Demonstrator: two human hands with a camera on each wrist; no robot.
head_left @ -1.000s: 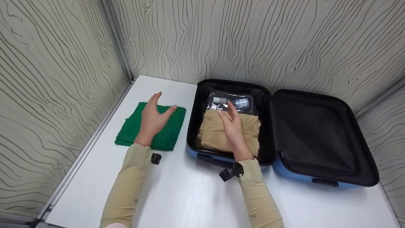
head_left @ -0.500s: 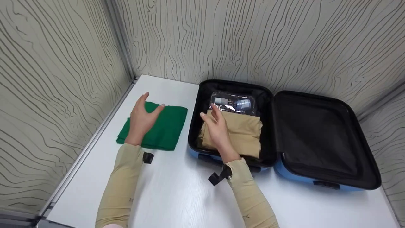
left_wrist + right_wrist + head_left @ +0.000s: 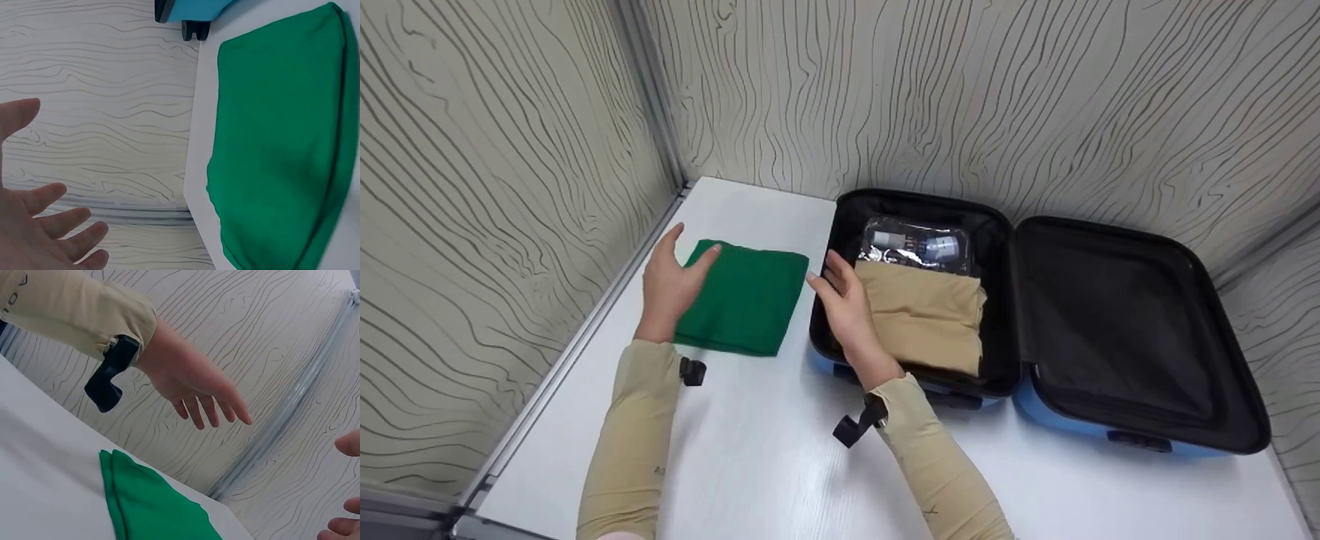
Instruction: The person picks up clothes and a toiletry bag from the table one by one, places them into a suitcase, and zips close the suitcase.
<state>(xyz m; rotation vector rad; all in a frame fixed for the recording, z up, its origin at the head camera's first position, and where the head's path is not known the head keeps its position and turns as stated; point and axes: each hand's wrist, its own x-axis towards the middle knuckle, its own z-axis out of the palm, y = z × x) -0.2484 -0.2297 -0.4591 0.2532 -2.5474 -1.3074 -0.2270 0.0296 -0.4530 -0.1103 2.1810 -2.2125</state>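
Just left of the suitcase (image 3: 1003, 319) lies the folded green cloth (image 3: 746, 300), likely light and floppy, best gripped under both sides. The right hand (image 3: 849, 311) hangs by the suitcase, the left hand (image 3: 666, 289) farther left; fingers loosely spread, seemingly touching nothing.

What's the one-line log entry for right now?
left hand: hovers, holds nothing | right hand: hovers, holds nothing | green cloth: folded, on table | suitcase: open, tan cloth and clear pouch inside

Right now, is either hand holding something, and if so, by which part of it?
Nothing is held: the left hand and the right hand are both open in the air, apart from the folded green cloth.
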